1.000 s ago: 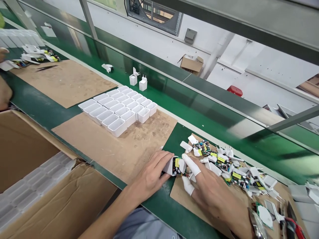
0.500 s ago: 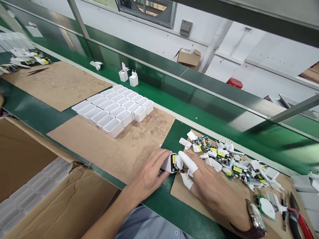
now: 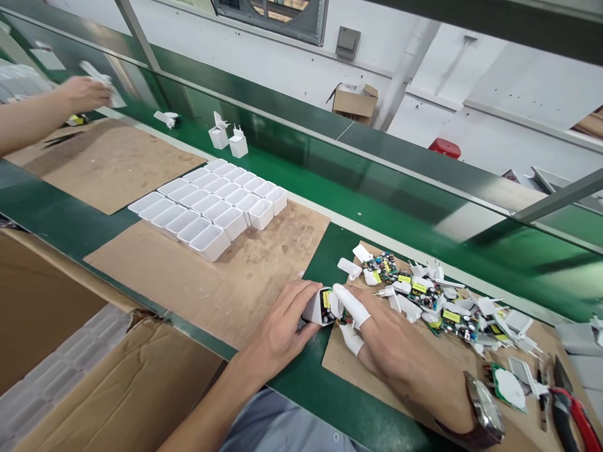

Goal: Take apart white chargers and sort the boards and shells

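Note:
My left hand [image 3: 287, 320] is closed round a white plastic adapter case [image 3: 313, 309], its opening turned to the right. At that opening sits a circuit board [image 3: 326, 304] with a yellow label and a white part, partly inside the case. White finger covers are on the thumb and index finger of my right hand [image 3: 372, 326], which pinch the board's outer end. My fingers hide some of the board. To the right of my hands lies a pile of circuit boards with white plug covers [image 3: 419, 292].
Rows of open white cases [image 3: 202, 201] stand on brown cardboard [image 3: 264, 263]. Two cases with plug tops [image 3: 238, 143] are on the green belt [image 3: 282, 163]. Red-handled pliers [image 3: 570, 408] lie far right, a cardboard box [image 3: 155, 370] lower left. A co-worker's hand [image 3: 87, 94] reaches in upper left.
A co-worker's arm has come in at the upper left, holding a white piece over the belt. The plug-topped cases on the belt have shifted left. My hands keep nearly the same hold.

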`<state>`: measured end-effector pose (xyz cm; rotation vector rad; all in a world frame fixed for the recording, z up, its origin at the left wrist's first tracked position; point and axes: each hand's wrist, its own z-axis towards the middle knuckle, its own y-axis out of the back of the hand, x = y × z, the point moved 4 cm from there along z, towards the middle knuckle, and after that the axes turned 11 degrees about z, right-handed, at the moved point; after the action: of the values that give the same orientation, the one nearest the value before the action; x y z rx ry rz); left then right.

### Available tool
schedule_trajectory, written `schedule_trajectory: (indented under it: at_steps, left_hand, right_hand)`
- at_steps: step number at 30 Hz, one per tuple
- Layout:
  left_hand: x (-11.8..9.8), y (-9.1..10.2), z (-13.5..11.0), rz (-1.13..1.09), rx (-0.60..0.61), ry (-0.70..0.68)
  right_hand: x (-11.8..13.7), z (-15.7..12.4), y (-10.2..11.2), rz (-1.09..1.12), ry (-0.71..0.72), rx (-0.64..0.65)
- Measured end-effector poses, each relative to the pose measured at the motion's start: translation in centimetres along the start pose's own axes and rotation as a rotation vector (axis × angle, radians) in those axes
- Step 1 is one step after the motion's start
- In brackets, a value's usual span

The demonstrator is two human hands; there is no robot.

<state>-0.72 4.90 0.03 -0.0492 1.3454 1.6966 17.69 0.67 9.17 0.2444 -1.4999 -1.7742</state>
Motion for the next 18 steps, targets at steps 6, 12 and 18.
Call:
schedule_trajectory:
  at_steps: [6,12,18]
  left_hand:
    - [0.0,0.1,-0.1,-0.014,0.018,0.003]
    - [-0.7,0.7,-0.2,-0.096,0.142,0.089]
    - [-0.4,0.9,-0.5,-0.186,0.079,0.144]
  right_hand:
    - [-0.4,0.3,-1.0,0.048,-0.012,0.009]
    - [-3.0,0.2,-0.7,0.371,-0.159,-0.165]
    - [-4.8,-0.3,-2.9,0.486,-0.051,-0.152]
